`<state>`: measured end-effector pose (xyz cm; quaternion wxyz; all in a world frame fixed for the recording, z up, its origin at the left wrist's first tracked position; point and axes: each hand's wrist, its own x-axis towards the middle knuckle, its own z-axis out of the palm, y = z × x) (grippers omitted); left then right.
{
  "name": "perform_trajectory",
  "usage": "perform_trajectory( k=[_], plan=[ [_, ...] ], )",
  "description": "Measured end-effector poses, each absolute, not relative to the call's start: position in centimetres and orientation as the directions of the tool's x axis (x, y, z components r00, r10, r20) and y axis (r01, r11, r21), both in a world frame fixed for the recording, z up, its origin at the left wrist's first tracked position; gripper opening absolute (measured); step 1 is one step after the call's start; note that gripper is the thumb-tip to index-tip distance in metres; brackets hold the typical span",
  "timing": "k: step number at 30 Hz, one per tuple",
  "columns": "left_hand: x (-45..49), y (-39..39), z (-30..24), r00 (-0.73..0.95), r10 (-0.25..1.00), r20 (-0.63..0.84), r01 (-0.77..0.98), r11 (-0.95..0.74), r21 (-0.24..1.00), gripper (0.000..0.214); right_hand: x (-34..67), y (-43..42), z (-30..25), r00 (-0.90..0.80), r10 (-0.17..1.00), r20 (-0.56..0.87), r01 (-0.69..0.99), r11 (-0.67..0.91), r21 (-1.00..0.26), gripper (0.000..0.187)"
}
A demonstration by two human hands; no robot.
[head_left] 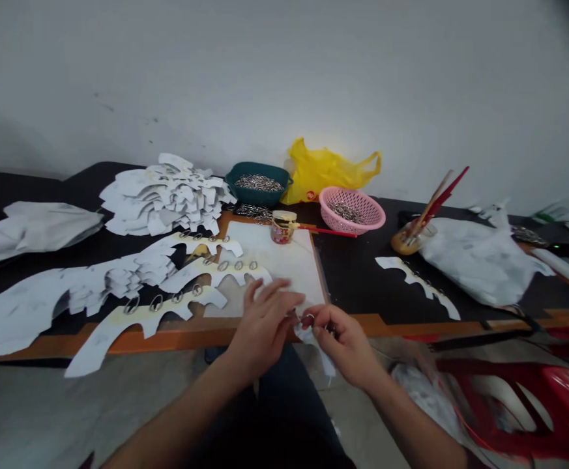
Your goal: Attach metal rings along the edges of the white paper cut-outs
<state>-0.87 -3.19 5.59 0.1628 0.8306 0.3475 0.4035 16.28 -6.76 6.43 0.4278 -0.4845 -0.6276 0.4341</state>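
My left hand (263, 320) pinches the edge of a curved white cut-out piece (322, 358) between thumb and forefinger, its other fingers raised. The thumb is mostly hidden. The piece hangs at the table's front edge. On its other side my right hand (341, 340) is closed, with a small metal ring (308, 319) at its fingertips and more metal showing in the curled fingers. To the left lie matching white pieces with metal rings along them, among them a ringed white strip (152, 312) overhanging the edge. A small glue pot (282, 231) with a red-handled brush (326, 230) stands behind my hands.
A green basket (258, 176) and a pink basket (352, 210) hold metal rings. Between them lies a yellow bag (330, 170). White pieces (161, 195) are heaped at left. At right are a jar of brushes (408, 241), a white plastic bag (474, 260) and a red stool (523, 404).
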Motion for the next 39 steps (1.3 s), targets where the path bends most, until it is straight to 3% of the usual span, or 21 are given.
perform_trajectory(
  k=[2, 5, 7, 9, 10, 12, 15, 18, 23, 27, 33, 39],
  plan=[
    [-1.3, -2.8, 6.2, 0.532, 0.685, 0.498, 0.372, -0.718, 0.589, 0.037, 16.5, -6.4, 6.7, -0.199, 0.974, 0.11, 0.258, 0.161, -0.953, 0.01],
    [-1.3, -2.5, 7.4, 0.512, 0.802, 0.308, 0.385, -0.534, 0.753, 0.039, 16.7, -5.8, 8.3, -0.29, 0.95, 0.112, 0.424, 0.233, -0.875, 0.011],
    [-0.9, -2.2, 8.2, 0.489, 0.862, 0.129, 0.378, -0.343, 0.86, 0.036, 16.8, -5.0, 10.0, -0.385, 0.916, 0.108, 0.647, 0.351, -0.677, 0.01],
    [-0.1, -1.6, 8.4, 0.477, 0.878, -0.039, 0.355, -0.152, 0.923, 0.03, 16.9, -3.9, 11.2, -0.445, 0.89, 0.097, 0.821, 0.449, -0.352, 0.012],
    [0.3, -1.1, 8.2, 0.465, 0.879, -0.104, 0.357, -0.078, 0.931, 0.028, 17.0, -3.2, 11.4, -0.451, 0.887, 0.104, 0.857, 0.462, -0.228, 0.013],
    [1.3, 0.1, 7.2, 0.4, 0.901, -0.168, 0.448, -0.032, 0.893, 0.028, 17.1, -1.7, 10.4, -0.443, 0.889, 0.112, 0.884, 0.454, -0.109, 0.011],
    [2.7, 1.6, 4.8, 0.331, 0.935, -0.128, 0.717, -0.161, 0.679, 0.027, 17.3, 0.3, 6.5, -0.352, 0.935, 0.049, 0.927, 0.355, -0.122, 0.012],
    [3.7, 2.1, 3.1, 0.342, 0.937, -0.077, 0.794, -0.244, 0.557, 0.028, 17.4, 0.9, 2.6, -0.233, 0.969, 0.087, 0.956, 0.245, -0.16, 0.01],
    [4.0, 1.9, 2.6, 0.367, 0.93, -0.01, 0.836, -0.325, 0.442, 0.028, 17.6, -0.2, -0.1, -0.322, 0.892, 0.317, 0.876, 0.408, -0.256, 0.021],
    [3.3, 3.4, 3.1, 0.341, 0.939, 0.042, 0.902, -0.34, 0.268, 0.031, 18.3, -1.1, -0.4, -0.31, 0.884, 0.35, 0.864, 0.416, -0.284, 0.022],
    [3.0, 6.2, 4.2, 0.377, 0.918, -0.127, 0.92, -0.354, 0.171, 0.054, 18.6, -2.0, 0.1, -0.311, 0.893, 0.324, 0.836, 0.42, -0.354, 0.019],
    [3.5, 4.1, 3.5, 0.423, 0.9, 0.102, 0.877, -0.435, 0.202, 0.039, 18.1, -2.3, 0.1, -0.281, 0.907, 0.312, 0.838, 0.391, -0.382, 0.015]
  ],
)
